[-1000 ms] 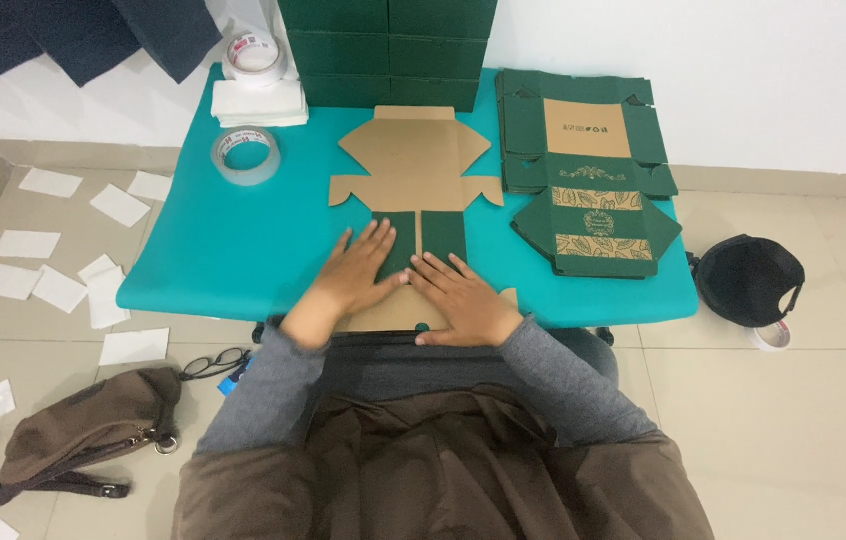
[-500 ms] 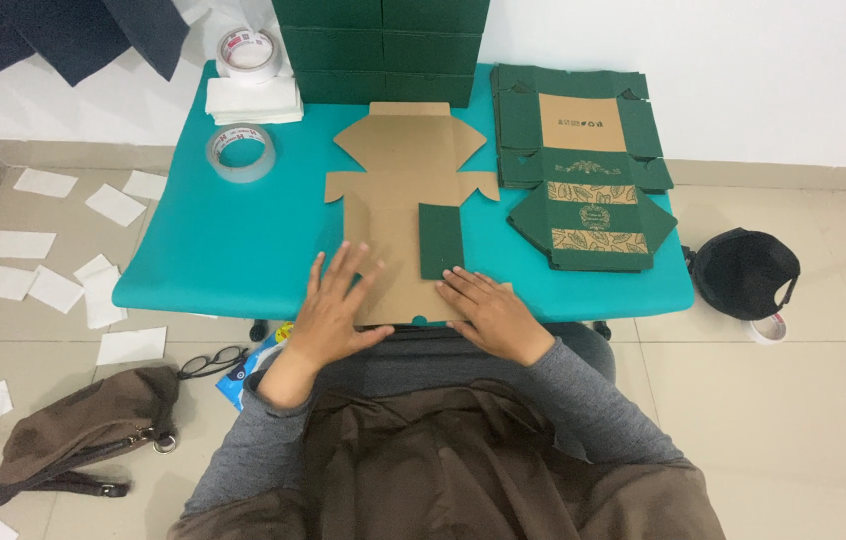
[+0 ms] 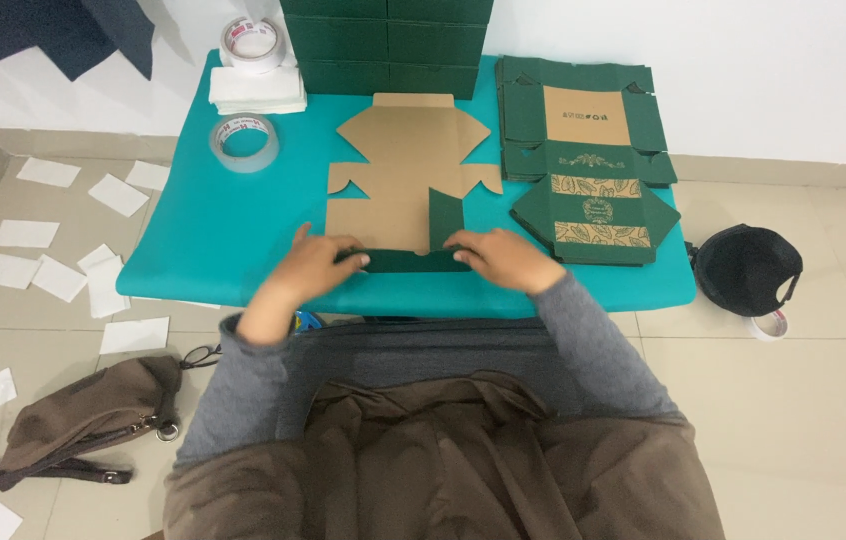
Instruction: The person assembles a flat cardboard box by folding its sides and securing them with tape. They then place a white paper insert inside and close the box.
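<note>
The flat cardboard box sheet (image 3: 405, 178) lies brown side up on the teal worktop (image 3: 233, 235). The left hand (image 3: 315, 264) and the right hand (image 3: 499, 257) each pinch one end of its near flap, which is turned up so the green side shows. To fold well, both hands should press evenly along the crease. A pile of green box sheets (image 3: 588, 170) sits right of the sheet, very close. A clear tape roll (image 3: 244, 143) lies to its left, out of the way.
</note>
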